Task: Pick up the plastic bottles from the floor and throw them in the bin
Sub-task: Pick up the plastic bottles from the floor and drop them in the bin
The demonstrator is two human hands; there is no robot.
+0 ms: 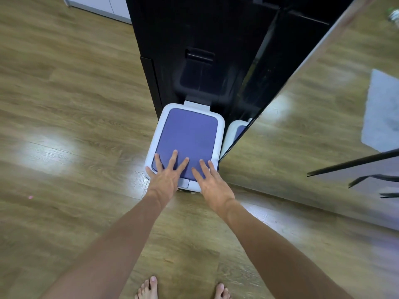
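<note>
With both hands spread flat, empty: left hand (165,178) and right hand (212,181) on closed bin (185,134) lid, against dark cabinet (194,39). No plastic bottles clearly in view; blurred object reflected in mirror (323,126), upper right. Probably light, crushable, slippery; best grasped mid-body.

Two bare forearms are seen, with no sleeve, watch, band or ring worn on either. The left hand (165,179) and the right hand (212,183) are uncovered, with short, unpainted nails. The feet are bare too: the toes of the left foot (148,288) and the right foot (221,291) are shown unshod.
</note>
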